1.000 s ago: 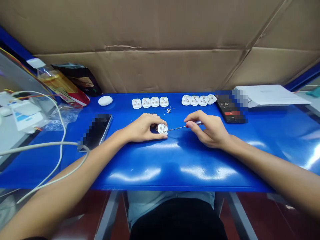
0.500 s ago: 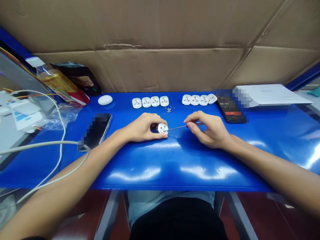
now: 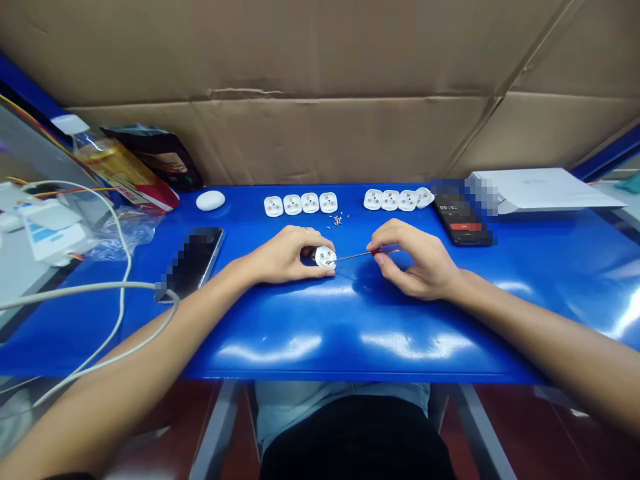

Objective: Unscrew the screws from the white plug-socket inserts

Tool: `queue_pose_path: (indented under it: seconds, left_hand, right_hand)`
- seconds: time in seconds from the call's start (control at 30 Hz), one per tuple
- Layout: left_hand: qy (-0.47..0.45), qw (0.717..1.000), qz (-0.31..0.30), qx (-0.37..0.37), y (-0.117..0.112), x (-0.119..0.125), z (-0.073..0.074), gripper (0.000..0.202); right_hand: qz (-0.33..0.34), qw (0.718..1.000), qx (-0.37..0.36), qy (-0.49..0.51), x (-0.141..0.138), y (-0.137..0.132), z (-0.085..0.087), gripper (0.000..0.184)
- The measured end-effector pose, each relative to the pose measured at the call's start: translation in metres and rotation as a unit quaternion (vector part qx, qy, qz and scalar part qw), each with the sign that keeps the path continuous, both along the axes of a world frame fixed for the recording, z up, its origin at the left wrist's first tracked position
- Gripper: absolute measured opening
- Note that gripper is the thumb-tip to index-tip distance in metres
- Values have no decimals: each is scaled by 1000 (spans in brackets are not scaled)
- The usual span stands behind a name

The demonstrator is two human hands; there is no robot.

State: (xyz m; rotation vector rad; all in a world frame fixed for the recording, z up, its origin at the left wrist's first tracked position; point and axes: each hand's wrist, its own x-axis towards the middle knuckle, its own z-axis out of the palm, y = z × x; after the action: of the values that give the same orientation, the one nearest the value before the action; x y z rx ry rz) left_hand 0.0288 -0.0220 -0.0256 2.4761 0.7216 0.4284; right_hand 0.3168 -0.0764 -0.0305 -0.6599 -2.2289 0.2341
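My left hand grips a small white plug housing between thumb and fingers, its inner side with metal terminals turned to the right. A screwdriver with a red, partly clear handle is held in the fingers of my right hand. Its thin shaft points left, and the tip meets a terminal in the housing. Just behind, a little pile of screws lies on the blue table. Similar white housings stand in two rows, one at back left and one at back right.
A white oval object and a dark phone lie at left, near a bottle, a black pouch and white cables. At right are a phone with a timer and a white box. Cardboard walls the back.
My right hand's fingers have shifted slightly on the screwdriver handle, showing more of its red part. The tip stays at the housing, and my left hand has hardly moved.
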Motion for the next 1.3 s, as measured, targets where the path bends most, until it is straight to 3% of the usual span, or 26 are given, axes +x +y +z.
queue_pose_path:
  seconds: [0.1, 0.3, 0.57, 0.67, 0.87, 1.17, 1.3]
  left_hand:
    - [3, 1000, -3, -1, 0, 0, 0, 42]
    - [1, 1000, -4, -7, 0, 0, 1, 43]
    - [-57, 997, 39, -45, 3, -2, -3, 58]
    - [-58, 995, 63, -48, 2, -1, -3, 57]
    - [-10, 999, 42, -22, 0, 2, -6, 53]
    - [-2, 998, 58, -26, 0, 6, -10, 59]
    - [-13, 996, 90, -10, -1, 7, -5, 60]
  right_hand:
    - [-2, 1000, -10, -16, 1, 0, 0, 21]
    - [-87, 996, -17, 15, 2, -2, -2, 6]
    - [-170, 983, -68, 2, 11, 20, -7, 22]
    - [-175, 980, -94, -1, 14, 26, -11, 27]
    - [-157, 980, -119, -16, 12, 25, -13, 30]
    - [-164, 980, -109, -9, 10, 22, -11, 30]
    - [-178, 980, -94, 10, 12, 23, -11, 32]
